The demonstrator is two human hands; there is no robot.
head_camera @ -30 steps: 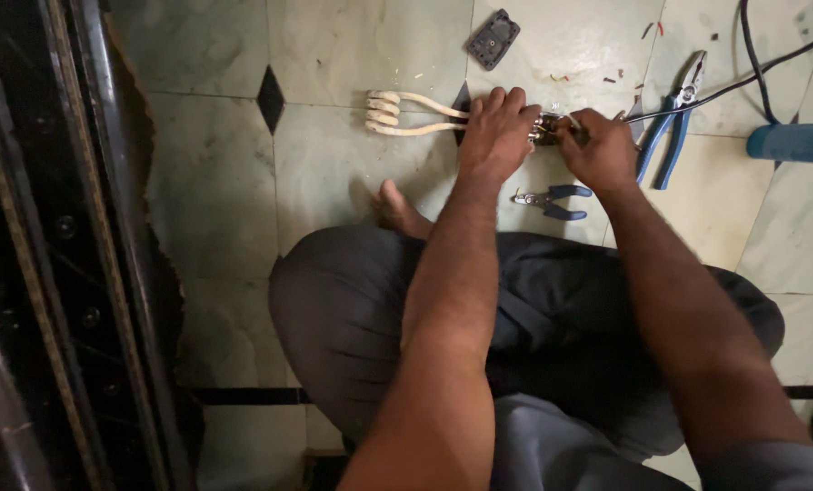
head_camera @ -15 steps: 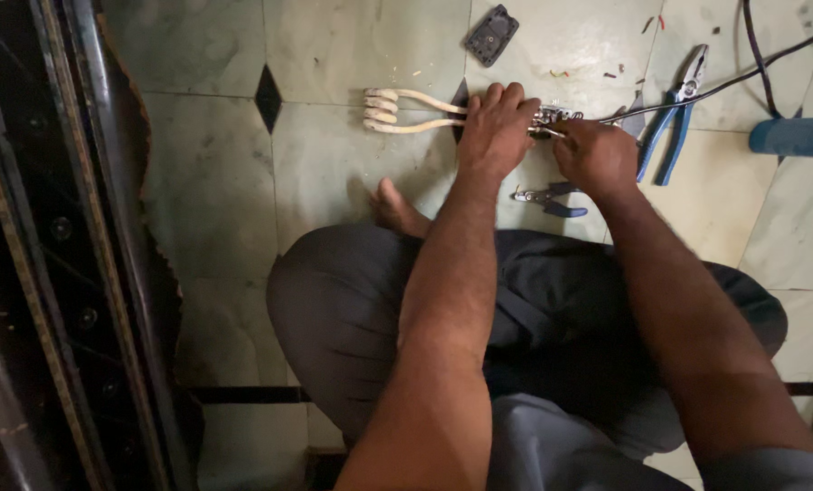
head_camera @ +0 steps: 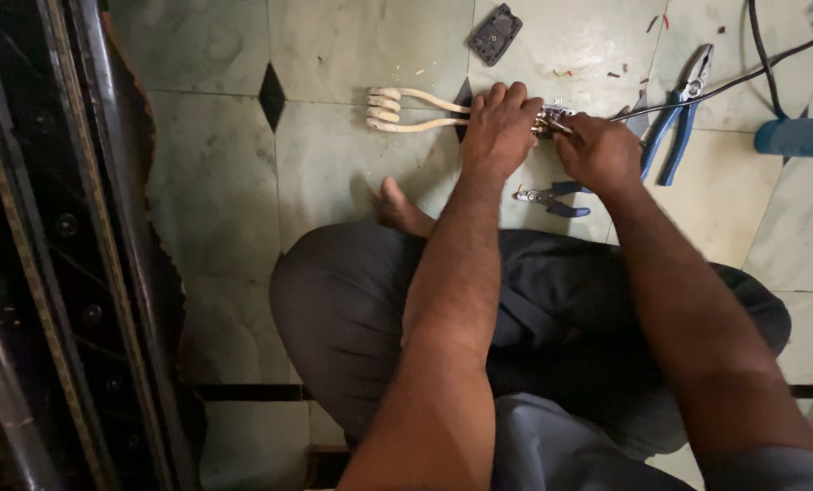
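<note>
Clamped under the left hand (head_camera: 497, 127), the heating coil (head_camera: 406, 107) is pinned to the tiled floor (head_camera: 334, 173), while its metal terminal end (head_camera: 552, 118) is worked by the closed right hand (head_camera: 597, 150); what is pinched cannot be told. A slip could be caused by the hard tile, and the black cable (head_camera: 724, 82) could be tugged loose.

The left hand (head_camera: 499, 127) is pressing down on a coil heater (head_camera: 406, 109), whose loops are pointing to 9 o'clock. The right hand (head_camera: 599, 150) is gripping a small tool at its terminal (head_camera: 552, 116). Blue pliers (head_camera: 674, 114) are lying at 3 o'clock, a small cutter (head_camera: 552, 195) at 6 o'clock.
</note>
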